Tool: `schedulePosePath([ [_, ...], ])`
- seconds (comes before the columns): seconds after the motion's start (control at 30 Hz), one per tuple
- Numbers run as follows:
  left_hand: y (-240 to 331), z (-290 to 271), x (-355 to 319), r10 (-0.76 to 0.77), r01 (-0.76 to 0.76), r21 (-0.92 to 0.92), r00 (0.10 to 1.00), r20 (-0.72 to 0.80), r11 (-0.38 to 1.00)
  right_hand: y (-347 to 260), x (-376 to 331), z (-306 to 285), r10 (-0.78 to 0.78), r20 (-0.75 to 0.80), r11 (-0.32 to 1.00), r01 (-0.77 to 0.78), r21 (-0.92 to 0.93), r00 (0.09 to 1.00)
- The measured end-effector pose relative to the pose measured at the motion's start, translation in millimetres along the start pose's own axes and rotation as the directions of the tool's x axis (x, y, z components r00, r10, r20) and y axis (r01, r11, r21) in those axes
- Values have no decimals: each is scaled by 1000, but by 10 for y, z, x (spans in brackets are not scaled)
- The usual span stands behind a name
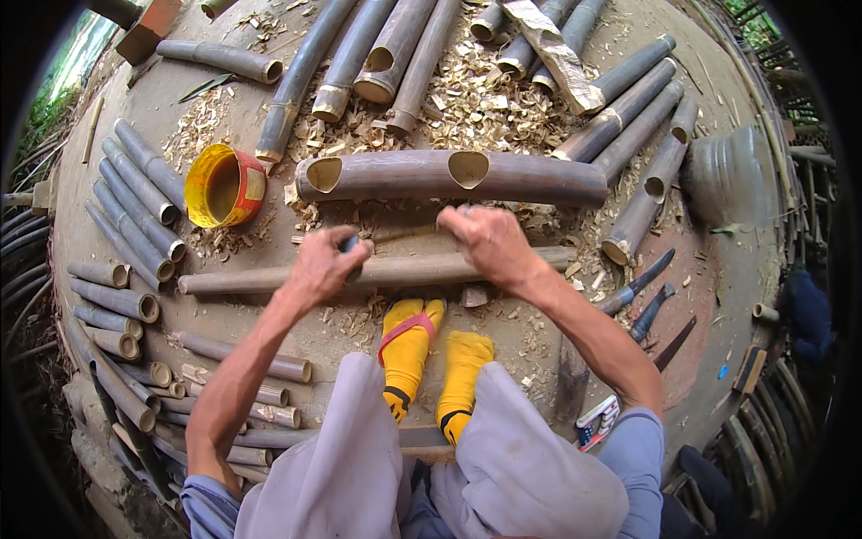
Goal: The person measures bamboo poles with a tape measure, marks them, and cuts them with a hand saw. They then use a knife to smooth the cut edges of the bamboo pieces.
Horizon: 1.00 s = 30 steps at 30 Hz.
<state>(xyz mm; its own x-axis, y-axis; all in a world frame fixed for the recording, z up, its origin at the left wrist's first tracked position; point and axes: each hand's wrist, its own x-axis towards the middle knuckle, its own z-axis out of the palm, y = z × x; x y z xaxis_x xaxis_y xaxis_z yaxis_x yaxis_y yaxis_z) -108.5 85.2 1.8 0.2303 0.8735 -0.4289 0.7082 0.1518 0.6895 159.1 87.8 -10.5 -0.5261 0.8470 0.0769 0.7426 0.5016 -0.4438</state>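
Note:
My left hand [325, 267] is closed around a short dark handle [349, 244]. A thin, blurred brownish strip [409, 235] runs from it toward my right hand [489, 241]. That hand's fingers are closed too, but what they grip is hidden. Just beyond both hands lies a thick brown bamboo tube [386, 177] with two rounded openings cut in its upper side. On the near side, a slimmer bamboo pole [242, 280] lies crosswise beneath my wrists, before my feet in yellow socks [467, 368].
A yellow-red tin [247, 189] of brown liquid stands left, beside rows of bamboo pieces [135, 184]. Wood shavings [476, 108] pile up beyond the tube. Several knives [651, 314] lie at right, near a translucent container [729, 180]. A remote-like device [600, 419] rests by my right knee.

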Motion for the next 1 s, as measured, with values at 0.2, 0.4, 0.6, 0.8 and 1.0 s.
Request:
schedulePosePath([
  [0.2,-266,-725,449,-29,47,123,989,-147,991,548,362,-279,81,-111,980,-100,-174,991],
  [0.4,-634,-1067,773,-128,155,258,985,-118,954,581,353,-176,55,-73,987,-65,-147,996],
  [0.6,-718,-983,896,-52,63,380,998,-39,923,546,328,-206,65,-41,996,-67,-56,997],
  [0.8,-703,-996,931,-112,92,467,994,17,880,556,319,-205,83,-43,996,-83,-16,996],
  [1.0,-765,-985,952,-53,24,489,998,45,872,540,297,-194,63,-63,997,-66,-38,996],
])
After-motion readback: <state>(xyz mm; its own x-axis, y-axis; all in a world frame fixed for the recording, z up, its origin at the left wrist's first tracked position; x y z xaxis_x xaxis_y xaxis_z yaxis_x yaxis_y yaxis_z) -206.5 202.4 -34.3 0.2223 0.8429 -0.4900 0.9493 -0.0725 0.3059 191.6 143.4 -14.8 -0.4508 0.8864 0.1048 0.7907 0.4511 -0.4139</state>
